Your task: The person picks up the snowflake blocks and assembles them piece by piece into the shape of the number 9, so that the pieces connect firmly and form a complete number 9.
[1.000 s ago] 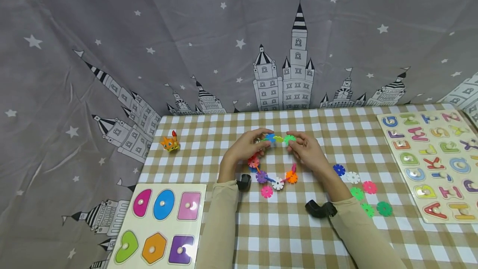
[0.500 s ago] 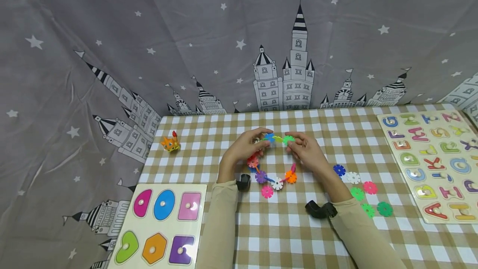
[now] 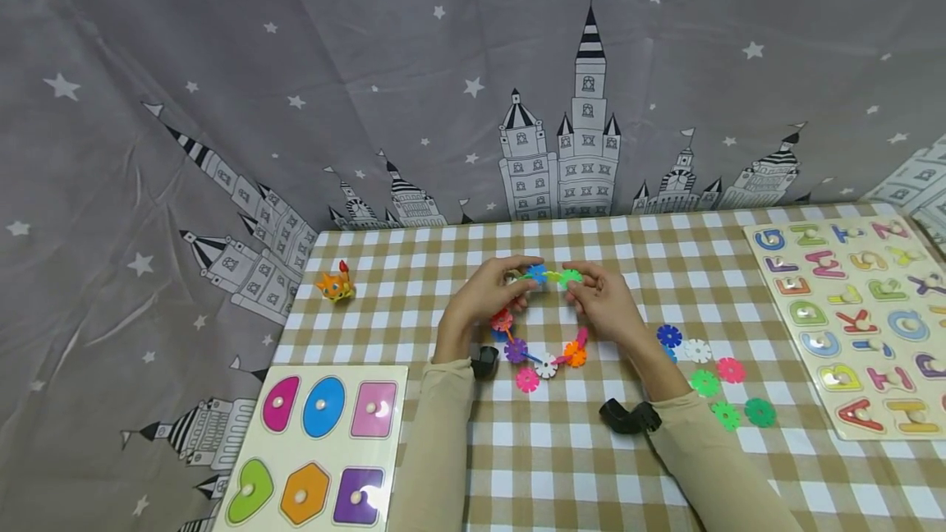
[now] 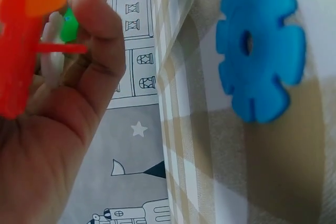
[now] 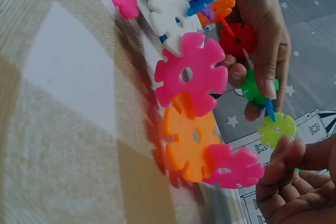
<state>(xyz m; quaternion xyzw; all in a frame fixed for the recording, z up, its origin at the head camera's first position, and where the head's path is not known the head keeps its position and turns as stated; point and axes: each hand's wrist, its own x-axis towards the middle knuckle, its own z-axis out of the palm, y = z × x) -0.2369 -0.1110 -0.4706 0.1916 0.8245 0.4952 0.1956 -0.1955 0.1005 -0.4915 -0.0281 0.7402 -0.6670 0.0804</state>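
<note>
A chain of slotted plastic flower discs hangs in a loop between both hands. In the head view my left hand [image 3: 488,292] pinches it near a blue disc [image 3: 536,273]; the right wrist view shows that thumb on a green disc [image 5: 254,87]. My right hand [image 3: 606,300] pinches another green disc [image 3: 570,278], mostly hidden by fingers in the right wrist view. A yellow disc [image 5: 277,129] links the two sides. Lower down run a purple disc [image 3: 516,350], a white disc [image 3: 545,365] and an orange disc [image 5: 190,140], ending in a pink disc [image 5: 234,166].
Below the loop lie a loose pink disc [image 3: 527,380] and a blue disc [image 4: 262,45]. Several loose discs, including a green one [image 3: 760,412], lie right. A shape puzzle board [image 3: 394,450], an orange toy figure [image 3: 336,284] and a letter puzzle board [image 3: 822,409] sit around the checked cloth.
My right hand has drawn slightly left, bringing its green disc a little nearer the blue one. The lower chain has shifted slightly. Both hands keep their pinch.
</note>
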